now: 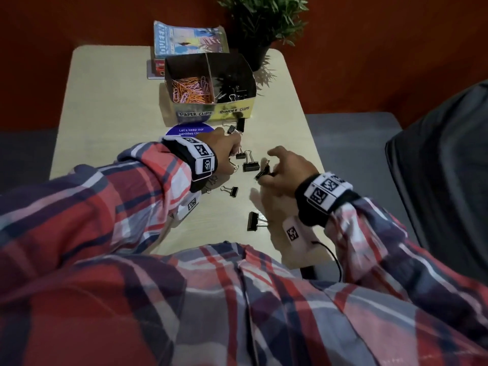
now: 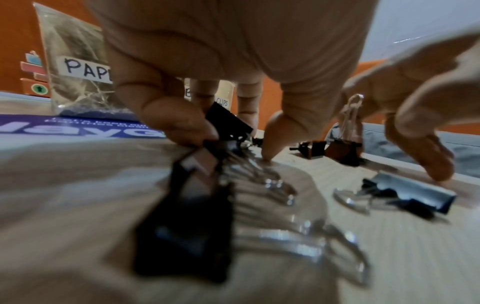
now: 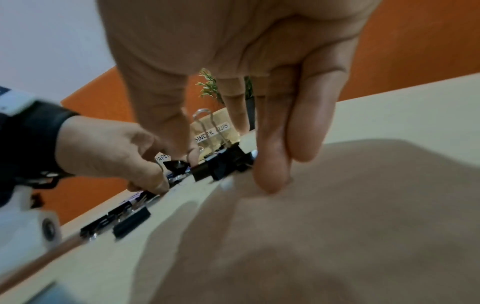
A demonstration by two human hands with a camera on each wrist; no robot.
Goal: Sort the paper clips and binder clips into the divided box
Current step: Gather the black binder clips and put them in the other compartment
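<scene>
The divided box (image 1: 184, 108) stands mid-table, with orange and pink paper clips (image 1: 190, 90) in its left half and black binder clips (image 1: 232, 91) in its right half. Several loose black binder clips (image 1: 250, 165) lie on the table in front of it. My left hand (image 1: 231, 143) is low over them and grips a black binder clip (image 2: 228, 123) between thumb and fingers. My right hand (image 1: 273, 165) pinches another binder clip (image 1: 262, 172), seen in the right wrist view (image 3: 223, 164) between thumb and fingertips (image 3: 271, 176). More clips (image 2: 413, 192) lie beside both hands.
A blue round sticker (image 1: 184, 130) lies just before the box. Books (image 1: 188, 39) and a potted plant (image 1: 261, 27) stand behind it. A single binder clip (image 1: 254, 221) sits near the table's front edge. A dark chair (image 1: 449, 167) is at the right.
</scene>
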